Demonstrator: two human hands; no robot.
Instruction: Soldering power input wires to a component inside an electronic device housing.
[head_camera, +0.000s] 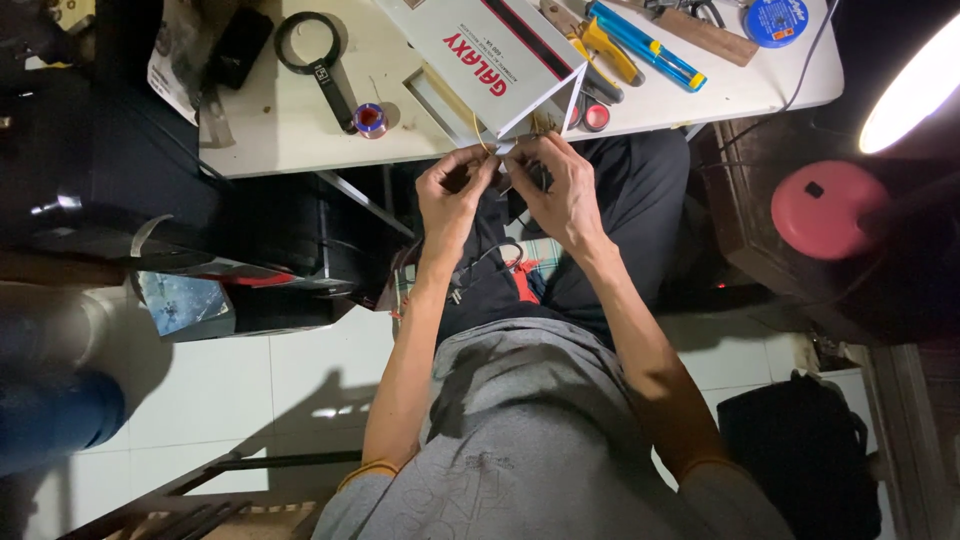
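Observation:
My left hand (455, 190) and my right hand (562, 185) meet just below the front edge of the white table (290, 130). Both pinch a small dark wired part (512, 172) between their fingertips; most of it is hidden by the fingers. A thin yellowish wire (479, 130) rises from my left fingers toward the table. Just above the hands, a white and grey cardboard box (480, 45) with red lettering lies on the table. Black and red leads (505, 262) rest on my lap below the hands.
On the table lie a black magnifying glass (318, 55), a small wire spool (370, 119), yellow-handled pliers (608, 50), a blue and yellow screwdriver (650, 48) and a blue round tin (778, 20). A lit lamp (905, 85) and a pink round object (825, 208) stand at the right.

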